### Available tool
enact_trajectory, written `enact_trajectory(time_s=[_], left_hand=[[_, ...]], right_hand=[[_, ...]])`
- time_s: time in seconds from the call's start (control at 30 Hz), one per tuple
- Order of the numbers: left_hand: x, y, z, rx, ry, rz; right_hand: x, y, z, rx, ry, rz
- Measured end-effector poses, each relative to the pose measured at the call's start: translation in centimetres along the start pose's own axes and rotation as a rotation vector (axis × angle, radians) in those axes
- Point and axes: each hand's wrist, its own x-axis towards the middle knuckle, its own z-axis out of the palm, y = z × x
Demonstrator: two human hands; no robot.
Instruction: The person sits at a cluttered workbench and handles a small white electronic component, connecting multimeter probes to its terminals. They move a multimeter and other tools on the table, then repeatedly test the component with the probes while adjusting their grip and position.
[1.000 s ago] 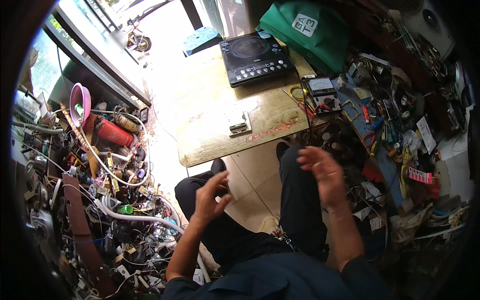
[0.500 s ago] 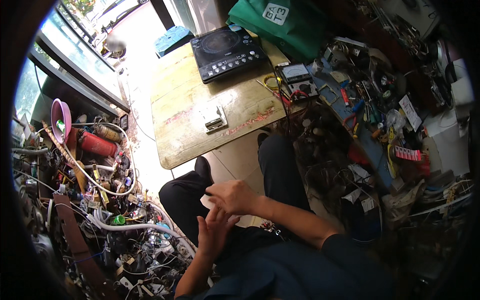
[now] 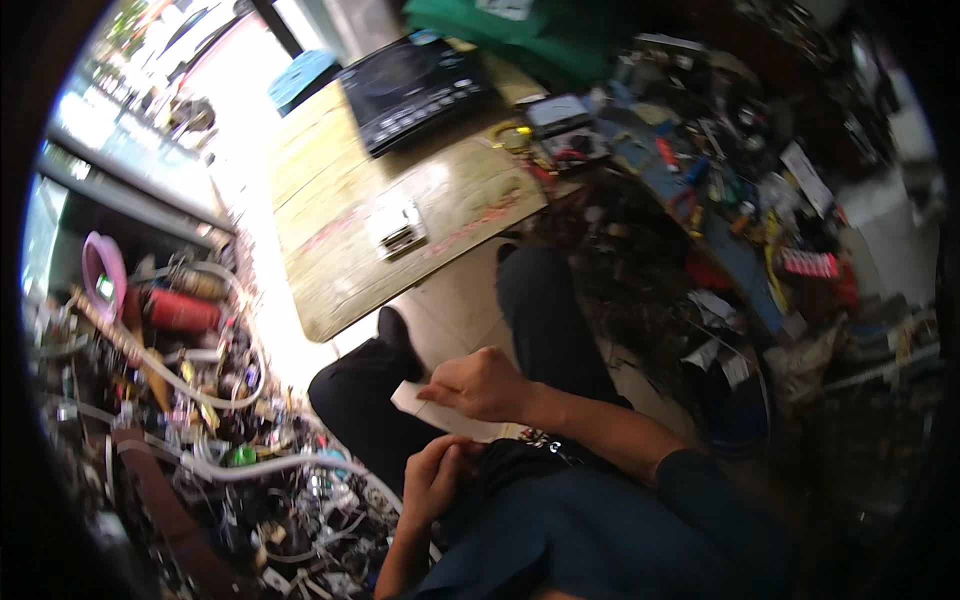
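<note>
Above my lap, my right hand [image 3: 485, 387] is closed in a pinch on a thin white piece [image 3: 410, 398] that looks like paper. A pale area runs from it down between my hands, and blur hides where the piece ends. Lower and to the left, my left hand [image 3: 435, 477] has its fingers curled together. Whatever it may hold is hidden. Beyond my knees, a small metallic box-like part [image 3: 398, 228] lies on the wooden table [image 3: 300, 290], apart from both hands.
A black induction cooker [image 3: 410, 90] and a multimeter [image 3: 562, 125] with leads stand on the table's far side. Heaped cables and parts [image 3: 290, 500] cover the floor at left, near a red cylinder [image 3: 185, 311]. Tools crowd a blue bench [image 3: 640, 150] at right. A green bag [image 3: 530, 35] is behind.
My left hand's fingers went from spread to curled, and it dropped away from my right hand. More of the white piece shows. The view has shifted, so the table sits further left.
</note>
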Motion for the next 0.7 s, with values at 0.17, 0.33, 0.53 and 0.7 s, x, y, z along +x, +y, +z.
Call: enact_trajectory(time_s=[0.17, 0.33, 0.53, 0.7], left_hand=[[-0.7, 0.7, 0.4, 0.045, 0.063, -0.088], [-0.5, -0.1, 0.6, 0.100, 0.101, -0.065], [0.0, -0.4, 0.5, 0.162, 0.040, -0.104], [0.7, -0.2, 0.9, 0.236, 0.028, -0.025]], right_hand=[[-0.8, 0.0, -4.3, 0.057, 0.117, 0.051], [-2.8, 1.3, -9.7, 0.089, 0.337, 0.191], [-6.7, 3.3, -14.6, 0.178, 0.485, 0.524], [-9.1, 4.8, -16.8, 0.264, 0.627, 0.544]])
